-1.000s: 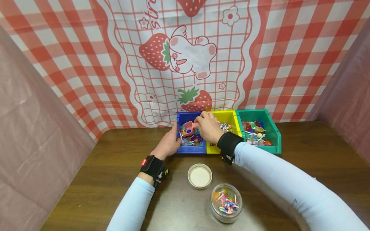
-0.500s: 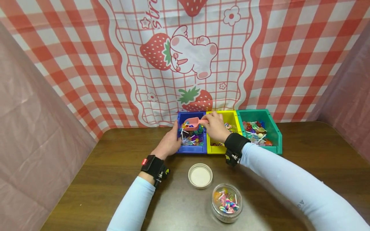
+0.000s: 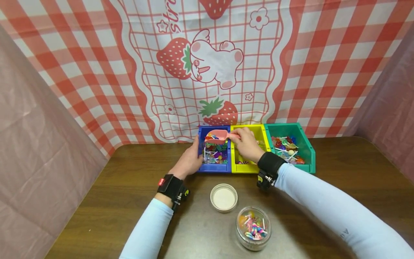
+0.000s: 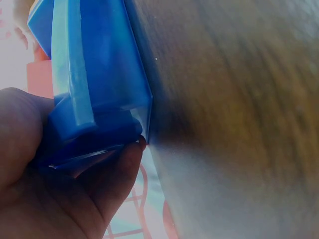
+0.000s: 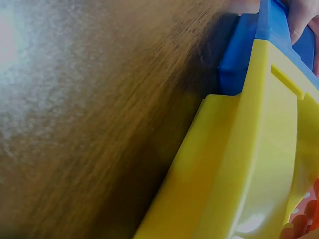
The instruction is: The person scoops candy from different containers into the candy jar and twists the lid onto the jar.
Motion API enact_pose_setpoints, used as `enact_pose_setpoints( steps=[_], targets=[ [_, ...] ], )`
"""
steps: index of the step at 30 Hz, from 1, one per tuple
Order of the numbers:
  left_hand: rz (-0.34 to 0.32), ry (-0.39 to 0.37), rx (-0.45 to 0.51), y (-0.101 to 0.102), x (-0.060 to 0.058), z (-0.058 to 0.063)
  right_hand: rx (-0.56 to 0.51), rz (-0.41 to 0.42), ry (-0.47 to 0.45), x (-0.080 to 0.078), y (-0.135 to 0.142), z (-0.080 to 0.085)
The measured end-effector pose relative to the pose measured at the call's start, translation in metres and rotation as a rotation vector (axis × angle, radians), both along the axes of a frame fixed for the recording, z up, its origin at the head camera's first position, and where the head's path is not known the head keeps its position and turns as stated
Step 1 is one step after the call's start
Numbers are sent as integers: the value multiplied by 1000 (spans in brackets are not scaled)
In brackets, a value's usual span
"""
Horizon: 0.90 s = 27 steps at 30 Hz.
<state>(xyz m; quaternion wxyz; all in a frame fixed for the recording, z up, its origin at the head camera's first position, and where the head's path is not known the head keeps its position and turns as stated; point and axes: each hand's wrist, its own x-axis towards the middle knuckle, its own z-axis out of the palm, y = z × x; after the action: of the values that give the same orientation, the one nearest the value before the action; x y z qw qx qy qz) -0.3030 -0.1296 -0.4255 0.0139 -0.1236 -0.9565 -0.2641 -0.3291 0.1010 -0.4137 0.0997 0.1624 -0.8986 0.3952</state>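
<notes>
In the head view my right hand (image 3: 247, 145) grips the handle of a small pink scoop (image 3: 220, 136), over the yellow bin. The scoop's bowl holds several colourful candies, and it hangs level above the blue bin (image 3: 213, 168), apart from the candy pile inside. My left hand (image 3: 189, 160) holds the blue bin by its left side. In the left wrist view that hand's thumb and fingers curve round the end of the blue plastic wall (image 4: 107, 59). Lollipops and wrapped-looking candies lie in the blue bin. The right wrist view shows mostly the yellow bin (image 5: 264, 134), with fingertips at its lower right corner.
A green bin (image 3: 308, 154) of candies stands right of the yellow one. Nearer on the wooden table lie a round white lid (image 3: 224, 198) and an uncapped clear jar (image 3: 253, 239) partly filled with candies. A strawberry-print checked cloth (image 3: 213, 72) hangs behind the bins.
My right hand has lifted the scoop up out of the candies and shifted to the right; the bowl has turned level with candies in it. My left hand has stayed on the blue bin.
</notes>
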Motion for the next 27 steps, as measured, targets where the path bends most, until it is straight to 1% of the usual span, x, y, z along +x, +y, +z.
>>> enact_pose_setpoints(
  steps=[4,8,11,17,20,23,27],
  targets=[
    [5,-8,4,0,0,0,-72,-1,-5,1,4,-1],
    [4,-9,9,-1,0,0,-150,5,-21,3,6,2],
    [3,-10,8,-1,1,-1,-200,7,-57,6,8,4],
    [5,-8,-3,-1,0,0,-336,27,-127,10,14,9],
    [5,-6,-7,-1,0,-1,-375,38,-148,14,19,10],
    [-1,-2,-12,-1,0,-1,-391,57,-142,19,26,14],
    [-3,0,-14,0,0,0,-378,84,-133,32,38,23]
  ],
)
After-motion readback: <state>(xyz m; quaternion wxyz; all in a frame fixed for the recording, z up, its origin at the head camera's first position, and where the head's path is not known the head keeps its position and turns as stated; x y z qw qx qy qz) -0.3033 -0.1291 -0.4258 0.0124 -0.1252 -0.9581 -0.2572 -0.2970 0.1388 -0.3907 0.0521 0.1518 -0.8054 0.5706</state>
